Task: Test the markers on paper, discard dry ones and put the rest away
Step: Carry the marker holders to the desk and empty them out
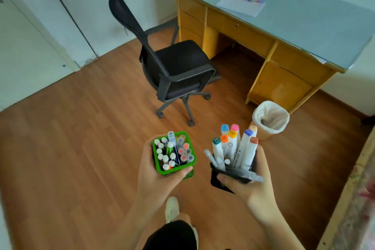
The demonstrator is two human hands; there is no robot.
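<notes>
Standing well back from the tabletop (304, 32) and its test paper (241, 5), the left hand (156, 176) grips a green marker cup (174, 169), the right hand (251, 184) a black one (218, 178) — apparently overfull, best carried level to avoid spills.

A glossy green plastic holder (174, 168) is gripped by the left hand (156, 178). Beyond it, smooth laminate wood floor (81, 138), a black mesh chair (172, 63) and a varnished wooden worktop (284, 50) are seen.
</notes>
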